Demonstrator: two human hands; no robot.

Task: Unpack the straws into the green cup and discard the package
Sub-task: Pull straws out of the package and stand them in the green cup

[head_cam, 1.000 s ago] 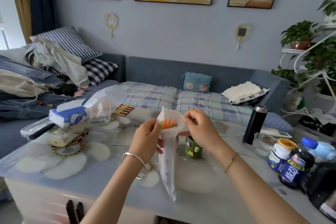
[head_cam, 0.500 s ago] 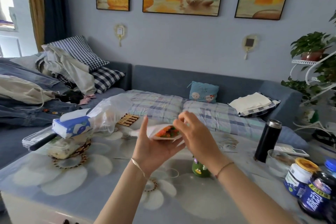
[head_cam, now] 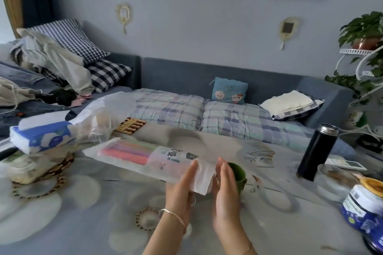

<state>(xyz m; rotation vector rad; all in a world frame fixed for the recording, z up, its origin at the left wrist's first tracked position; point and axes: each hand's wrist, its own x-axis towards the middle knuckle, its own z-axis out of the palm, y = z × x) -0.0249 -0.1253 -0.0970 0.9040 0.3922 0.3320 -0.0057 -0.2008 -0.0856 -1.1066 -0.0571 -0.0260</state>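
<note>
Half a second ago I had the package [head_cam: 145, 156] raised with its opened mouth toward me; now it lies nearly level, its far end reaching left toward the tissue pack [head_cam: 41, 136] and the mouth end at my hands. My left hand [head_cam: 182, 190] grips that near end from below, fingers [head_cam: 192, 168] closed on the white plastic. My right hand [head_cam: 224, 192] is flat and spread just beside the opening, holding nothing. The coloured straws [head_cam: 126, 151] sit bunched in the far half of the package, none out yet. The green cup [head_cam: 238, 176] stands on the surface [head_cam: 83, 203] just behind my right hand, partly hidden. I judge the straws have slid away from the mouth, so I'd need to tip the package toward the cup. Motion blur softens the edges.
</note>
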